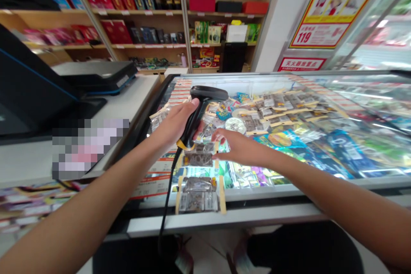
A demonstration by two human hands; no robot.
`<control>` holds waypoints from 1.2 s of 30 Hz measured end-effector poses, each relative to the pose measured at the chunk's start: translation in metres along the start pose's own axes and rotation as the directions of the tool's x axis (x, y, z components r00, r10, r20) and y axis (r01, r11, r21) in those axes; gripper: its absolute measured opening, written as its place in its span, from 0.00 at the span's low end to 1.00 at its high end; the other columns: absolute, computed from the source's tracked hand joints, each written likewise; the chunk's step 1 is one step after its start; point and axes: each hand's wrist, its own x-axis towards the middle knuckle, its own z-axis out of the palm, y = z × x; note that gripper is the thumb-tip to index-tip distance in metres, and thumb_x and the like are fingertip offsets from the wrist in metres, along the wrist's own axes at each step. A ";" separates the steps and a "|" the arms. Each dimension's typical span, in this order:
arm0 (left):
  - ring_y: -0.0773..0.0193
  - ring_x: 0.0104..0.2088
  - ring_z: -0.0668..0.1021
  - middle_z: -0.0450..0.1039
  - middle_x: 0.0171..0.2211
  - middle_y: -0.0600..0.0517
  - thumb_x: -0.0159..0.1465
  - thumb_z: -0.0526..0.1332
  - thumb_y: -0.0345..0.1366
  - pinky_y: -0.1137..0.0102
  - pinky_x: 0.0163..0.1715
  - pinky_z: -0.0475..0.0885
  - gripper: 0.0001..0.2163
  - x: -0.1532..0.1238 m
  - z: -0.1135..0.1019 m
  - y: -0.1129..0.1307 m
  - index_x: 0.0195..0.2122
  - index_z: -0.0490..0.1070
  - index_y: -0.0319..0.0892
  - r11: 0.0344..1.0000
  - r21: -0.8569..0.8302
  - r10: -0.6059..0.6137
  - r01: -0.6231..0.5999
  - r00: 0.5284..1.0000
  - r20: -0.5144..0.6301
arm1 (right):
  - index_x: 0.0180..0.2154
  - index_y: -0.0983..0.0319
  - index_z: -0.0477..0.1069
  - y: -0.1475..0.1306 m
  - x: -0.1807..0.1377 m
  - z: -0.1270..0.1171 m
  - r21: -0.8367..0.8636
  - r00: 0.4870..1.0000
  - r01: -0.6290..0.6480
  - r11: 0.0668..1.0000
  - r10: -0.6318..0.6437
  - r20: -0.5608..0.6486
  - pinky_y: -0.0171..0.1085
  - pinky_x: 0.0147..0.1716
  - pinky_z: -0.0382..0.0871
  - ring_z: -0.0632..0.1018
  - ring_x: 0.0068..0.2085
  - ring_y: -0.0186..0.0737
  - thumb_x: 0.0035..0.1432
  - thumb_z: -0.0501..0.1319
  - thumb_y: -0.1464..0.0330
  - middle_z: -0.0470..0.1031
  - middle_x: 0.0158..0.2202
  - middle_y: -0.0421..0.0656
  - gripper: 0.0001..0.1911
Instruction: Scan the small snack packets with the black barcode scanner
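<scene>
Right now we hold a black barcode scanner [201, 107] in our left hand [175, 124], fingers wrapped tight round its handle, its head pointing right over the glass freezer lid [289, 94]. Its black cable [167, 197] drops toward the floor. Our right hand [239, 147] lies flat, fingers together, touching a strip of clear snack packets [199, 175] lying on the glass just below the scanner.

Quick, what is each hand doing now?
Left hand: closed around the black barcode scanner.
Right hand: open, fingers spread over the taped packets on the freezer lid.
</scene>
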 end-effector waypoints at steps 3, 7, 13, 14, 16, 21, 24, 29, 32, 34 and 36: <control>0.68 0.15 0.71 0.72 0.20 0.50 0.67 0.53 0.61 0.74 0.14 0.64 0.26 0.000 0.000 0.001 0.27 0.69 0.41 1.000 -0.005 0.016 -0.016 1.000 0.005 | 0.45 0.58 0.71 0.006 0.001 -0.025 0.218 0.997 -0.081 0.973 0.081 0.008 0.42 0.37 0.74 0.79 0.35 0.43 0.56 0.68 0.69 0.79 0.35 0.42 0.15; 0.68 0.14 0.70 0.72 0.19 0.50 0.67 0.53 0.61 0.74 0.13 0.63 0.27 -0.001 -0.001 0.001 0.26 0.69 0.41 1.000 0.023 0.015 -0.016 0.999 0.036 | 0.42 0.60 0.77 0.016 0.005 -0.058 0.384 0.959 -0.110 0.917 0.200 -0.202 0.41 0.38 0.75 0.81 0.37 0.44 0.53 0.70 0.68 0.81 0.35 0.45 0.14; 0.68 0.14 0.70 0.71 0.18 0.50 0.66 0.54 0.62 0.74 0.13 0.63 0.28 -0.003 0.002 -0.001 0.26 0.69 0.41 0.999 0.049 0.002 -0.007 0.996 0.087 | 0.41 0.63 0.80 0.033 0.009 -0.074 0.364 0.824 -0.085 0.928 0.271 -0.498 0.41 0.40 0.75 0.82 0.39 0.44 0.53 0.71 0.64 0.83 0.39 0.48 0.14; 0.68 0.14 0.70 0.71 0.18 0.50 0.66 0.54 0.62 0.74 0.13 0.63 0.28 -0.003 0.003 -0.001 0.26 0.69 0.41 0.999 0.041 -0.007 0.004 0.996 0.092 | 0.40 0.63 0.80 0.036 0.010 -0.074 0.361 0.810 -0.082 0.929 0.273 -0.519 0.40 0.39 0.75 0.82 0.39 0.44 0.53 0.71 0.63 0.83 0.38 0.48 0.14; 0.68 0.14 0.70 0.72 0.19 0.50 0.65 0.55 0.63 0.74 0.13 0.63 0.28 -0.005 0.006 0.000 0.26 0.69 0.40 0.999 0.010 -0.034 0.033 0.994 0.099 | 0.40 0.63 0.79 0.039 0.011 -0.073 0.353 0.794 -0.087 0.931 0.279 -0.540 0.39 0.37 0.74 0.81 0.39 0.44 0.52 0.71 0.62 0.83 0.38 0.48 0.15; 0.69 0.14 0.69 0.71 0.20 0.51 0.63 0.57 0.63 0.74 0.12 0.62 0.26 -0.008 0.012 0.005 0.27 0.67 0.41 0.994 -0.034 -0.100 0.104 0.990 0.098 | 0.41 0.62 0.79 0.042 0.013 -0.074 0.340 0.786 -0.101 0.935 0.284 -0.549 0.37 0.34 0.74 0.81 0.40 0.43 0.51 0.70 0.63 0.82 0.40 0.48 0.15; 0.68 0.14 0.70 0.71 0.20 0.52 0.63 0.58 0.63 0.74 0.12 0.63 0.26 -0.009 0.013 0.006 0.27 0.66 0.42 0.990 -0.049 -0.122 0.129 0.986 0.113 | 0.41 0.63 0.78 0.044 0.014 -0.074 0.353 0.784 -0.105 0.930 0.296 -0.545 0.36 0.31 0.72 0.80 0.38 0.41 0.51 0.69 0.64 0.82 0.39 0.47 0.15; 0.68 0.14 0.70 0.71 0.19 0.53 0.62 0.59 0.64 0.75 0.12 0.62 0.26 -0.008 0.013 0.005 0.29 0.66 0.42 0.989 -0.082 -0.116 0.127 0.986 0.121 | 0.42 0.62 0.78 0.044 0.015 -0.074 0.368 0.776 -0.114 0.923 0.314 -0.547 0.35 0.29 0.72 0.80 0.36 0.41 0.52 0.70 0.63 0.82 0.37 0.46 0.16; 0.68 0.14 0.70 0.71 0.19 0.53 0.63 0.58 0.63 0.74 0.12 0.62 0.26 -0.008 0.013 0.006 0.31 0.67 0.42 0.989 -0.089 -0.103 0.115 0.986 0.130 | 0.42 0.61 0.77 0.050 0.014 -0.085 0.323 0.757 -0.124 0.938 0.300 -0.581 0.38 0.31 0.74 0.81 0.37 0.43 0.54 0.70 0.64 0.82 0.38 0.47 0.14; 0.68 0.14 0.69 0.71 0.18 0.52 0.63 0.59 0.63 0.74 0.12 0.62 0.26 -0.008 0.013 0.007 0.31 0.68 0.41 0.992 -0.079 -0.086 0.096 0.990 0.113 | 0.43 0.61 0.77 0.061 0.011 -0.098 0.221 0.732 -0.163 0.962 0.268 -0.627 0.42 0.35 0.76 0.82 0.37 0.45 0.55 0.69 0.66 0.82 0.37 0.47 0.12; 0.68 0.14 0.69 0.71 0.18 0.52 0.62 0.59 0.63 0.74 0.12 0.62 0.26 -0.008 0.012 0.008 0.31 0.68 0.41 0.994 -0.068 -0.077 0.084 0.993 0.090 | 0.43 0.59 0.77 0.077 0.006 -0.113 0.067 0.692 -0.234 0.970 0.215 -0.689 0.46 0.41 0.76 0.82 0.37 0.47 0.56 0.68 0.68 0.81 0.36 0.46 0.11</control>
